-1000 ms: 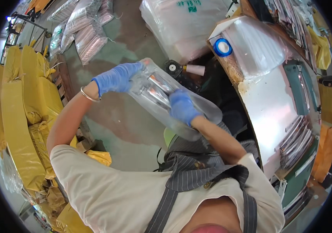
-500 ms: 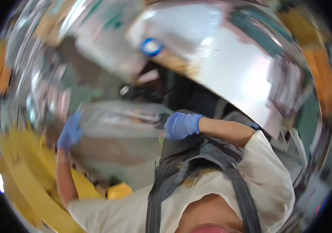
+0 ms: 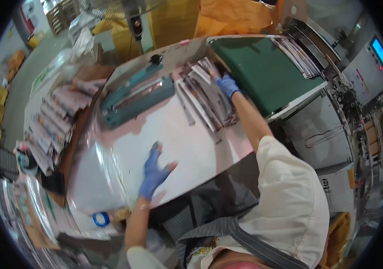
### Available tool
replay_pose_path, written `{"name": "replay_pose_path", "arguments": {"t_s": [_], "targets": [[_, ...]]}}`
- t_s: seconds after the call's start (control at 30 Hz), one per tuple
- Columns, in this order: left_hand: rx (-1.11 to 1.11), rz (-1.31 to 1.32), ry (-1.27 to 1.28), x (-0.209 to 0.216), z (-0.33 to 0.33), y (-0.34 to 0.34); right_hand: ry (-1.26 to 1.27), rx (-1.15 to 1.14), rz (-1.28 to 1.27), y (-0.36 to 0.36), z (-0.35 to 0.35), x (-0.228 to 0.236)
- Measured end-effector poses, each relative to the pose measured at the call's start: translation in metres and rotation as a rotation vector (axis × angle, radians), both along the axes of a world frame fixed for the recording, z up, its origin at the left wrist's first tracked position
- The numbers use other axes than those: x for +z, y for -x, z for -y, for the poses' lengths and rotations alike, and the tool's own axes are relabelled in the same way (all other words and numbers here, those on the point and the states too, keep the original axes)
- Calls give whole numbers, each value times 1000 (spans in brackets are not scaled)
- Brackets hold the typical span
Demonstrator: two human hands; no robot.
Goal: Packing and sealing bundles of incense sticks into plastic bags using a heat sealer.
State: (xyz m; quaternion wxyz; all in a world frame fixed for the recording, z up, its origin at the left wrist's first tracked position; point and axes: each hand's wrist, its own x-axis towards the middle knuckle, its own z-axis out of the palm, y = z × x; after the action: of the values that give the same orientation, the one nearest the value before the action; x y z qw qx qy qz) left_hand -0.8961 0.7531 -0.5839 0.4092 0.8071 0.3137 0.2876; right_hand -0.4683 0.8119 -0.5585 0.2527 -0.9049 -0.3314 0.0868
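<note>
Over the white tabletop (image 3: 155,134), my left hand (image 3: 152,175) in a blue glove is open, thumb and fingers apart, holding nothing. Its bare fingertips show past the glove. At the far right of the table, my right hand (image 3: 228,86), also gloved in blue, is against the edge of a row of flat printed packets (image 3: 202,101). Its fingers are blurred and partly hidden against them, so I cannot make out a grip. The packets stand on edge, leaning together. A teal long-bodied tool (image 3: 140,101), perhaps a bag sealer, lies left of them.
Clear plastic sheets (image 3: 99,172) cover the table's left part, near a blue tape roll (image 3: 101,219). More packets (image 3: 50,125) line a brown ledge at left. A green conveyor belt (image 3: 258,71) carries packets at right, beside a machine with a lit screen (image 3: 379,51). A fan stands beyond.
The view has swung to the table. The clear plastic bag with printed contents, earlier stretched between both hands, is out of them. My right hand has reached far forward to the packets.
</note>
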Motion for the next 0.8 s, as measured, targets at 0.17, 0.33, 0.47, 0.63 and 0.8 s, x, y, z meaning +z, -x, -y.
{"name": "replay_pose_path", "arguments": {"t_s": [0.17,0.33,0.47,0.63,0.8], "targets": [[365,-191,165,-2,-100,-163,20,118,-108,47,-21,8],[556,35,269,-2,-121,-251,-201,153,-335,35,-20,-30],[332,318,677,-28,-79,-218,-449,247,-1289,73,36,-55],[-122,145,670,-10,100,-48,-276,332,-1489,194,247,12],[114,304,1066,18,157,-20,-523,437,-1149,248,263,7]]}}
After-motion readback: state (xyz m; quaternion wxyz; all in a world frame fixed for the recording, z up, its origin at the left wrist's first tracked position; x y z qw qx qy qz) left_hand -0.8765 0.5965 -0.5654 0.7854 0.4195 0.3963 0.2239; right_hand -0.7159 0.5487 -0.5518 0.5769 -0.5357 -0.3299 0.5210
